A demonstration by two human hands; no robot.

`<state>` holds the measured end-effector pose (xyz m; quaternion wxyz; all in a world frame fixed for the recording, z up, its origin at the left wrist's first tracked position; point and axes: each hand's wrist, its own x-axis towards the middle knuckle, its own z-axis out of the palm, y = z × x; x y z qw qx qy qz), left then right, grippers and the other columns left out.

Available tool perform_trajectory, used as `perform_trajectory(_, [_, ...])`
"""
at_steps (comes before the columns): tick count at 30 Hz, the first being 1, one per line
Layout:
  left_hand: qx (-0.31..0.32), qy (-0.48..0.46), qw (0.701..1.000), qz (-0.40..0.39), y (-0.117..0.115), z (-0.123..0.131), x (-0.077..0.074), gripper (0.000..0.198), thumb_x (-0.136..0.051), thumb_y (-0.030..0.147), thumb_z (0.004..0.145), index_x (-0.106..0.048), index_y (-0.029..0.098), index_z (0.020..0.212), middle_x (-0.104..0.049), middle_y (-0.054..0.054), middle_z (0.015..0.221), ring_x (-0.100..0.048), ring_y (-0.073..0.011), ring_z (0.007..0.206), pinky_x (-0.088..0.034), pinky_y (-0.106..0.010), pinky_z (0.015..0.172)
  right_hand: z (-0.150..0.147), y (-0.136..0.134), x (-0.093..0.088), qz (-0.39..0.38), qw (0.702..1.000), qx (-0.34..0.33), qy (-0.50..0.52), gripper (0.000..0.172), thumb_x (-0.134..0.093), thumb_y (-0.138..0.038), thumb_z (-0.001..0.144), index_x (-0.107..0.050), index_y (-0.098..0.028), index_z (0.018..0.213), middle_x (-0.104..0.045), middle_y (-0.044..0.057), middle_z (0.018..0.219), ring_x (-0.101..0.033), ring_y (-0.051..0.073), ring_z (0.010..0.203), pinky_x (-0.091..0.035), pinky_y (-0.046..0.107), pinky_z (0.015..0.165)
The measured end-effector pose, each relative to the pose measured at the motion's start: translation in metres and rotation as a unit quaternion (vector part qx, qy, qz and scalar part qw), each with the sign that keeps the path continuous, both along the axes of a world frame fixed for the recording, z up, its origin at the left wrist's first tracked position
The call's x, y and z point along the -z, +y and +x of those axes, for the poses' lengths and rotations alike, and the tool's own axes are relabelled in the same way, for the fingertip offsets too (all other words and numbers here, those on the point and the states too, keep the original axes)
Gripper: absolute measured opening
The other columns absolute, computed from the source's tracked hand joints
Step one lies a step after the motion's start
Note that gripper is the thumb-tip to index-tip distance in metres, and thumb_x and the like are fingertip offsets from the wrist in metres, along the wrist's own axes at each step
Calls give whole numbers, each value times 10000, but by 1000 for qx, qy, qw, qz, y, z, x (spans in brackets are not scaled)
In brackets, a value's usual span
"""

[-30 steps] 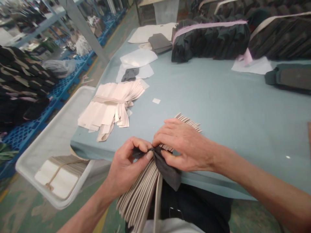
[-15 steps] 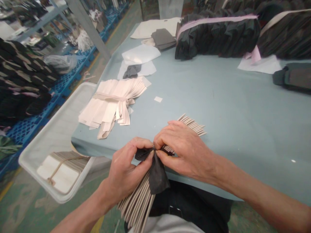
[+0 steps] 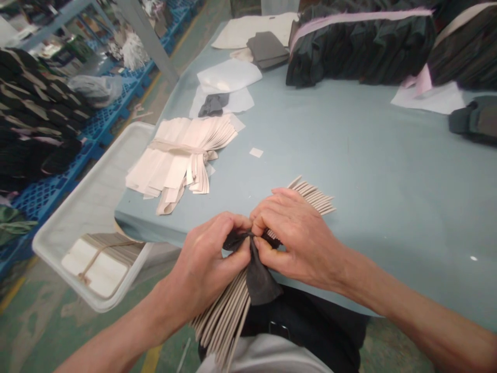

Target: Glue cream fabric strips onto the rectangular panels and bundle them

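A dark fabric strip (image 3: 264, 280) is wrapped round a bundle of beige folded strips (image 3: 229, 316) at the table's front edge. My left hand (image 3: 209, 254) pinches the dark strip where it gathers into a knot. From the other side, my right hand (image 3: 291, 233) grips the same spot, its fingertips touching those of the left. One loose end of the fabric hangs down over the bundle. The bundle's far end (image 3: 314, 197) sticks out past my right hand on the table. My fingers hide most of the knot.
On the table's left lies a tied stack of cream strips (image 3: 182, 155). Beside the table stands a white plastic bin (image 3: 97, 181) holding a tied bundle (image 3: 101, 264). Dark garment bundles (image 3: 361, 46) line the back. A small white paper piece (image 3: 256, 152) lies mid-table.
Both hands stay at the knot, with the left thumb and fingers slightly shifted. The hanging fabric end has swung a little to the right. The whole view has shifted slightly.
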<state>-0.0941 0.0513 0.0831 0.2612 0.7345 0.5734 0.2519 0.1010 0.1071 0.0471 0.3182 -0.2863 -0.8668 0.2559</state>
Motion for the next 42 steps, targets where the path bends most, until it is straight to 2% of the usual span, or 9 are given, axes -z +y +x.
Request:
perform_trajectory(4, [0, 1, 1000, -6, 3, 0, 0, 110, -625, 88, 866, -641, 197, 860, -676, 68, 778, -593, -72, 683, -443, -192, 689, 3, -3, -1, -1, 1000, -10, 10, 140, -567, -109, 881, -538, -234, 825, -709, -7, 864, -648, 178, 886, -342, 391, 1120])
perform_trajectory(9, [53, -16, 997, -47, 9, -3, -1, 125, -574, 76, 807, -584, 200, 798, -617, 73, 723, -517, -76, 630, -408, -197, 619, 3, -3, 1, 20, 999, -16, 21, 144, -582, -103, 882, -543, -231, 831, -713, -9, 867, -644, 173, 864, -370, 399, 1092])
perform_trajectory(13, [44, -4, 999, 30, 8, 2, 7, 147, -541, 57, 804, -528, 203, 794, -588, 65, 730, -518, -74, 643, -413, -192, 633, 3, 2, 2, 26, 999, -35, 30, 165, -558, -94, 912, -540, -227, 815, -713, 15, 842, -607, 183, 809, -428, 379, 904])
perform_trajectory(17, [9, -11, 992, 126, -2, 5, 21, 202, -549, 14, 863, -498, 209, 857, -571, 61, 784, -540, -65, 697, -437, -180, 689, 7, 0, 0, 7, 999, -36, 28, 180, -555, -109, 978, -550, -227, 842, -731, 22, 870, -628, 183, 825, -432, 366, 882])
perform_trajectory(21, [26, -29, 990, 134, -12, 2, 28, 196, -589, 19, 949, -546, 208, 971, -624, 42, 883, -602, -59, 810, -472, -164, 777, 14, -10, -6, -14, 999, -28, 9, 167, -578, -143, 1031, -573, -212, 879, -739, 6, 903, -663, 170, 854, -414, 346, 893])
perform_trajectory(24, [61, -29, 989, 132, -14, 0, 27, 190, -584, 22, 980, -569, 197, 1053, -652, 19, 930, -634, -64, 875, -492, -161, 830, 19, -11, -10, -34, 999, -21, -3, 41, -643, -155, 1006, -618, -188, 1005, -753, 14, 981, -680, 173, 903, -416, 325, 877])
perform_trajectory(27, [74, -26, 986, 147, -12, 1, 25, 193, -560, 12, 991, -564, 189, 1069, -654, 5, 958, -643, -67, 911, -503, -160, 863, 22, -5, -15, -57, 997, -39, -16, 94, -652, -135, 991, -653, -163, 1081, -760, 49, 1119, -695, 193, 1013, -418, 332, 900])
perform_trajectory(36, [71, -13, 983, 166, -13, 4, 25, 186, -564, 12, 994, -564, 190, 1049, -656, 9, 941, -641, -72, 887, -512, -164, 844, 24, 12, -21, -85, 987, -109, -81, 84, -683, -95, 966, -710, -171, 942, -760, 4, 956, -692, 182, 896, -421, 342, 857])
perform_trajectory(42, [79, -35, 989, 122, -8, 2, 23, 188, -555, 20, 997, -560, 206, 1023, -651, 30, 923, -642, -71, 861, -503, -167, 829, 22, 14, -15, -52, 993, -93, -56, 138, -648, -44, 878, -679, -178, 869, -751, 7, 891, -668, 170, 821, -427, 307, 749])
